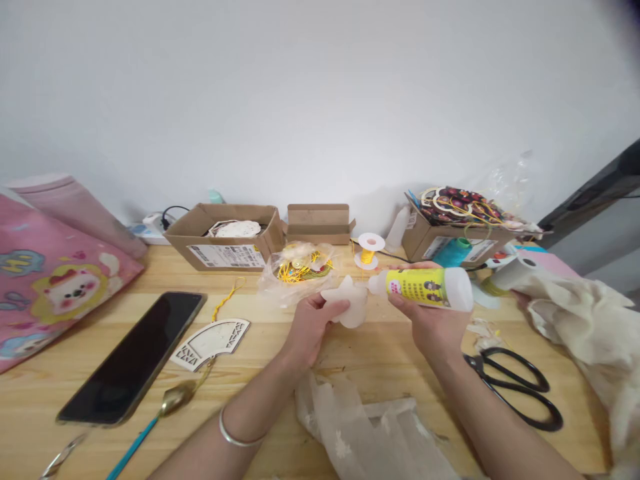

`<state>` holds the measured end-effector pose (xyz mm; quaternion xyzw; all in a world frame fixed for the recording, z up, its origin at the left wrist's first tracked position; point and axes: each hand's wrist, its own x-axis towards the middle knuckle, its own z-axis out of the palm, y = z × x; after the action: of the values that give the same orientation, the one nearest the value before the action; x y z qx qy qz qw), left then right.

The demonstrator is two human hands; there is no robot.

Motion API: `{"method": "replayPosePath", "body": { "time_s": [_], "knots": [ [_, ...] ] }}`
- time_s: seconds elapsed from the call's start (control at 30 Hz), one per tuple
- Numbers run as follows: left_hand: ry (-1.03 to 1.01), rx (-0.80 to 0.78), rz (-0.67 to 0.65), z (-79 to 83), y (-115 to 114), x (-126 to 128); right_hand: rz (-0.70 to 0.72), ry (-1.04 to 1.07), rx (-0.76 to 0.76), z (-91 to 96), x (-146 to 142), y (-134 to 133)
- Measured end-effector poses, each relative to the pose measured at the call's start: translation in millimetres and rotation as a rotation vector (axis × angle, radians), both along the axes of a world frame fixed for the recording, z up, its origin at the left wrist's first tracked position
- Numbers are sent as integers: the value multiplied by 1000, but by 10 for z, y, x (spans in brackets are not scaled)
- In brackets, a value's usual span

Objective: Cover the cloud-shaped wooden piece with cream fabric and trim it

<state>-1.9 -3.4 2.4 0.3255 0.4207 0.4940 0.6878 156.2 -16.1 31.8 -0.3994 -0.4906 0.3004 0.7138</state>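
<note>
Between thumb and fingers, my left hand (311, 328) pinches a whitish flat piece (354, 303) with a wavy outline; its material is unclear. My right hand (434, 325) is wrapped round a white glue bottle (457, 289) with a yellow label. The bottle lies nearly level, its nozzle pointing left at the right edge of the piece; whether they touch I cannot tell. Below both hands a sheer pale fabric (373, 433) is spread on the table. Left of my left hand is a fan-shaped wooden cutout (213, 341) with a yellow cord.
Black scissors (517, 387) lie right of my right forearm, beside cream cloth (583, 320). A phone (135, 357) and a blue-handled spoon (150, 423) lie left. Behind stand cardboard boxes (227, 257), a bag of yellow cords (300, 267) and a thread spool (370, 248).
</note>
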Motion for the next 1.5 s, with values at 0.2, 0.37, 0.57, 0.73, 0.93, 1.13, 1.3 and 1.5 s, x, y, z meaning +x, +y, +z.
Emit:
{"method": "replayPosePath", "body": {
  "time_s": [0.2,0.37,0.57,0.73,0.93,1.13,1.3,1.5],
  "knots": [
    [75,44,21,-15,-5,12,-4,-131,14,12,13,-10],
    [116,81,8,2,-18,25,-16,-262,26,-13,34,-12],
    [107,76,-5,-5,-17,21,-36,-324,38,2,63,-15],
    [115,64,1,-9,-19,11,-11,-284,50,24,55,-8],
    [137,71,-34,14,-35,29,-56,-177,20,30,32,0],
    [140,66,-31,16,-38,44,4,-250,16,2,31,-17],
    [147,62,-32,7,-39,39,-63,-209,14,9,41,-5],
    [122,62,-22,5,-33,23,-39,-151,-30,25,34,3]
  ]
}}
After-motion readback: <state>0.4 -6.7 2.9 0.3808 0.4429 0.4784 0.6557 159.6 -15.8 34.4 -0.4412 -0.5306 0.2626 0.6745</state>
